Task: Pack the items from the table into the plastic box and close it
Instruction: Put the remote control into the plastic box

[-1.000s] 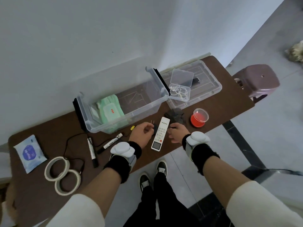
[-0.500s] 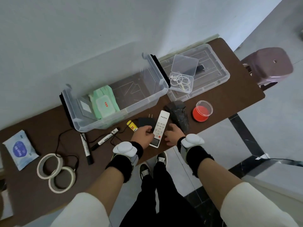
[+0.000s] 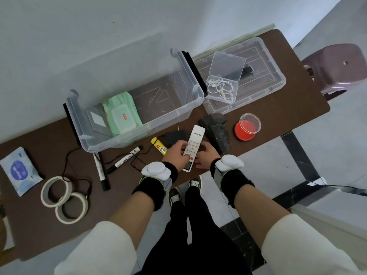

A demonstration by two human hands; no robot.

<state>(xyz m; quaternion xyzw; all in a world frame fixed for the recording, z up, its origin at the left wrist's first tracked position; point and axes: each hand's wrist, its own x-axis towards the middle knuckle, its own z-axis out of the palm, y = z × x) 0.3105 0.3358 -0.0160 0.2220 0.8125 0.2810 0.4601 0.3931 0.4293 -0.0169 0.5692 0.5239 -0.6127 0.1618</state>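
The white remote control (image 3: 194,142) lies just below the centre of the frame, at the near edge of the brown table (image 3: 288,116), directly between the two hands. The left hand (image 3: 175,153) curls its fingers onto the remote's left edge and the right hand (image 3: 206,156) clasps its right edge, so both grip it from either side. Just above stands the open clear plastic box (image 3: 178,114) with a green wipes pack (image 3: 122,114) inside. Its lid (image 3: 268,76) lies at the upper right.

Clear glossy plastic box (image 3: 195,100); matt brown table (image 3: 278,116); white plastic remote (image 3: 193,147).
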